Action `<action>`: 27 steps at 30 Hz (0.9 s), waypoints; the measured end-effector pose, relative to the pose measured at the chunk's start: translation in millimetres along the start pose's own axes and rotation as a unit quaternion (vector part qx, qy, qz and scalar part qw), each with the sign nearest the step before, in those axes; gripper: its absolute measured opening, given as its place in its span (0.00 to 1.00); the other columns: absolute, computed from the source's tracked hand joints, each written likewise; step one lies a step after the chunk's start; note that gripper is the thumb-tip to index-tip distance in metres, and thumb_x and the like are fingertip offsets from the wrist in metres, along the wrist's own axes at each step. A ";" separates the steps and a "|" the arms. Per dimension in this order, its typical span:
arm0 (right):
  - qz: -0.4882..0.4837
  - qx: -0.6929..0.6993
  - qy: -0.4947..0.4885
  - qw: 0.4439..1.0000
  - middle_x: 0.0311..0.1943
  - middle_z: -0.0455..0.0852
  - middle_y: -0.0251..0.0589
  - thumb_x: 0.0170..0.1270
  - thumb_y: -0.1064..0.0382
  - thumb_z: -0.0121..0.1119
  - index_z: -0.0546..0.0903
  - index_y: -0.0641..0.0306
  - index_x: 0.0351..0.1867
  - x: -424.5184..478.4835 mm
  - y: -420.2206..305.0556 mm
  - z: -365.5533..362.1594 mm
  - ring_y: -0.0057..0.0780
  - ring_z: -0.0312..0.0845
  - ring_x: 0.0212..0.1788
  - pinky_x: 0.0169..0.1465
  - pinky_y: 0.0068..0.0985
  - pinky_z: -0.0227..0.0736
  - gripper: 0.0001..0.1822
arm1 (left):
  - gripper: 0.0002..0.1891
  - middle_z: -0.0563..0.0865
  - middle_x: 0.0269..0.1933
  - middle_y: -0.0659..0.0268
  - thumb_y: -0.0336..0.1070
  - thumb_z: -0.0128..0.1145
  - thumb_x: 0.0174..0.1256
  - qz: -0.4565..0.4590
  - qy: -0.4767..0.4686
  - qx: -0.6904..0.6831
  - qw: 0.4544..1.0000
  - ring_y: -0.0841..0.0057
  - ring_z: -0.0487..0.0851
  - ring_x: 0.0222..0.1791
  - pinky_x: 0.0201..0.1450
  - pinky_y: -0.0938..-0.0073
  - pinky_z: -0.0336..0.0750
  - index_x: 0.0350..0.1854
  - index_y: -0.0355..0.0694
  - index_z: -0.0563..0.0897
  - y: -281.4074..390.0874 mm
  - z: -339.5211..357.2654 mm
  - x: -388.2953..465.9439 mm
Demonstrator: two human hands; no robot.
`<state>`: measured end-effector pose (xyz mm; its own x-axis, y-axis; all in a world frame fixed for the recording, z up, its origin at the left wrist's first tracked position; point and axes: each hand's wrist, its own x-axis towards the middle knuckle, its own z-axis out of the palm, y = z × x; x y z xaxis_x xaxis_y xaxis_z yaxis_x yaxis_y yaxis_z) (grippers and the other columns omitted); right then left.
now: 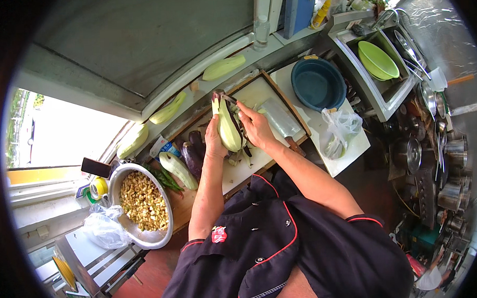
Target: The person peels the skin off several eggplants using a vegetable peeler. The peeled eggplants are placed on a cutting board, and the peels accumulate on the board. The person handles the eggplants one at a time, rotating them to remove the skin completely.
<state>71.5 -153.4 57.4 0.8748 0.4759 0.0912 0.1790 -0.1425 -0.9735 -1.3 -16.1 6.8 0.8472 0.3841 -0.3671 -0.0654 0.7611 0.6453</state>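
My left hand (215, 140) holds a partly peeled eggplant (228, 129) upright over the white cutting board (233, 176); dark purple skin remains along its right side and near the stem. In my right hand (256, 126) is a peeler or small knife (229, 98), its metal end against the eggplant near the stem. Peelings (246, 156) lie on the board below. Unpeeled eggplants (192, 160) and a peeled eggplant (179, 170) lie left of my left forearm. A cleaver (280, 118) with a wooden handle rests on the board at the right.
Peeled eggplants (224, 68) lie along the sill. A metal bowl of diced food (168, 226) stands left, beside green peppers (163, 178) and a plastic bag (105, 228). At right are a dark blue basin (319, 83), another bag (342, 131) and a sink (394, 92) holding a green basin.
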 end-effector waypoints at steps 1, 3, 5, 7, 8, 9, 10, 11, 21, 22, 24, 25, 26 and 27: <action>0.037 -0.018 -0.033 0.999 0.43 0.89 0.46 0.81 0.57 0.53 0.76 0.62 0.71 -6.7 3.9 -0.6 0.22 0.77 0.38 0.49 0.22 0.74 0.22 | 0.22 0.89 0.48 0.64 0.51 0.55 0.78 0.007 0.015 0.001 1.000 0.71 0.88 0.44 0.48 0.68 0.84 0.61 0.39 0.81 1.2 -0.8 3.0; 0.110 -0.054 -0.105 0.987 0.39 0.88 0.47 0.81 0.58 0.53 0.76 0.62 0.71 -27.3 2.0 -4.4 0.23 0.74 0.33 0.44 0.23 0.75 0.22 | 0.21 0.89 0.45 0.64 0.50 0.56 0.77 0.025 0.049 0.003 0.999 0.71 0.87 0.41 0.46 0.68 0.83 0.58 0.37 0.82 8.4 -6.9 7.7; 0.076 -0.048 -0.123 0.988 0.39 0.88 0.51 0.81 0.58 0.53 0.76 0.62 0.71 -51.0 -3.9 -7.0 0.25 0.78 0.31 0.42 0.25 0.76 0.22 | 0.21 0.88 0.47 0.62 0.50 0.56 0.77 0.072 0.051 -0.036 0.995 0.68 0.87 0.43 0.48 0.65 0.83 0.60 0.38 0.81 9.2 -27.4 16.2; -0.007 -0.040 -0.101 0.994 0.39 0.89 0.52 0.81 0.58 0.53 0.76 0.62 0.71 -77.5 16.3 -8.9 0.26 0.79 0.31 0.43 0.25 0.76 0.22 | 0.23 0.87 0.51 0.61 0.51 0.56 0.77 0.105 0.112 -0.077 0.985 0.65 0.86 0.47 0.51 0.61 0.83 0.63 0.39 0.79 15.1 -27.8 21.2; -0.013 -0.056 -0.106 0.993 0.42 0.88 0.54 0.81 0.58 0.53 0.76 0.62 0.71 -91.4 24.9 -9.7 0.31 0.82 0.36 0.45 0.29 0.77 0.22 | 0.25 0.86 0.53 0.60 0.52 0.55 0.77 0.115 0.133 -0.087 0.981 0.63 0.85 0.50 0.55 0.57 0.82 0.66 0.40 0.77 18.3 -34.4 24.4; -0.018 -0.076 -0.108 0.991 0.45 0.88 0.57 0.81 0.59 0.53 0.76 0.63 0.70 -103.6 35.0 -12.3 0.37 0.85 0.41 0.48 0.32 0.78 0.21 | 0.25 0.86 0.53 0.60 0.54 0.55 0.77 0.124 0.151 -0.107 0.975 0.63 0.85 0.50 0.57 0.57 0.82 0.66 0.41 0.77 22.4 -24.9 23.3; -0.024 -0.095 -0.110 0.989 0.47 0.88 0.59 0.81 0.59 0.53 0.77 0.64 0.69 -106.6 40.4 -14.1 0.43 0.88 0.46 0.50 0.35 0.79 0.21 | 0.26 0.86 0.53 0.59 0.55 0.54 0.77 0.129 0.132 -0.121 0.975 0.63 0.85 0.50 0.57 0.58 0.81 0.66 0.41 0.77 24.7 -20.8 23.1; -0.016 -0.082 -0.085 0.993 0.49 0.88 0.59 0.81 0.59 0.53 0.77 0.64 0.69 -104.7 47.1 -14.4 0.43 0.88 0.48 0.51 0.36 0.79 0.21 | 0.26 0.86 0.53 0.59 0.56 0.52 0.78 0.134 0.113 -0.134 0.975 0.63 0.85 0.51 0.58 0.59 0.81 0.66 0.42 0.77 27.0 -17.0 22.8; 0.033 -0.034 -0.039 0.998 0.27 0.79 0.40 0.81 0.58 0.53 0.75 0.62 0.71 -17.3 -7.5 -8.9 0.21 0.67 0.29 0.36 0.24 0.70 0.22 | 0.27 0.88 0.50 0.60 0.58 0.53 0.77 0.011 -0.002 -0.061 0.998 0.65 0.87 0.46 0.54 0.60 0.83 0.65 0.41 0.78 2.5 -9.1 9.1; 0.019 -0.019 -0.013 1.000 0.27 0.79 0.41 0.81 0.57 0.53 0.75 0.61 0.71 -8.7 -2.7 -5.3 0.22 0.67 0.28 0.36 0.25 0.69 0.22 | 0.25 0.88 0.50 0.61 0.55 0.52 0.79 0.002 0.007 -0.052 0.999 0.67 0.87 0.46 0.52 0.62 0.84 0.65 0.41 0.79 -0.3 -1.0 7.0; 0.010 -0.005 0.007 1.000 0.26 0.79 0.43 0.81 0.57 0.53 0.75 0.59 0.71 -0.5 2.0 0.4 0.22 0.66 0.28 0.35 0.26 0.69 0.22 | 0.23 0.88 0.49 0.62 0.53 0.51 0.80 0.010 0.009 -0.013 1.000 0.69 0.87 0.44 0.49 0.65 0.84 0.64 0.40 0.79 -0.2 5.2 5.0; 0.017 -0.007 0.002 1.000 0.26 0.79 0.44 0.81 0.57 0.53 0.76 0.59 0.71 -0.3 0.3 1.1 0.22 0.66 0.28 0.35 0.26 0.69 0.22 | 0.22 0.88 0.48 0.63 0.52 0.51 0.80 0.017 0.012 0.005 1.000 0.70 0.87 0.44 0.48 0.66 0.84 0.64 0.40 0.80 0.6 5.1 3.5; 0.045 -0.027 -0.026 0.998 0.27 0.80 0.45 0.80 0.58 0.54 0.76 0.58 0.71 -5.0 -1.1 -3.3 0.22 0.67 0.28 0.36 0.27 0.70 0.22 | 0.20 0.88 0.46 0.64 0.50 0.52 0.81 0.026 0.018 0.021 0.999 0.73 0.87 0.41 0.44 0.68 0.84 0.62 0.41 0.80 2.7 5.4 4.2; 0.073 -0.047 -0.059 0.995 0.28 0.81 0.46 0.80 0.58 0.54 0.76 0.57 0.72 -10.8 -6.0 -6.1 0.22 0.68 0.29 0.36 0.27 0.71 0.22 | 0.20 0.88 0.45 0.64 0.50 0.52 0.81 0.040 0.023 0.028 0.999 0.73 0.87 0.41 0.43 0.68 0.84 0.61 0.40 0.80 5.6 1.1 6.8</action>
<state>63.7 -162.9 63.5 0.8370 0.5413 -0.0796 0.1003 -0.2949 -0.9503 4.6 -9.8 8.7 0.8150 0.4671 -0.3430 -0.1004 0.6967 0.7103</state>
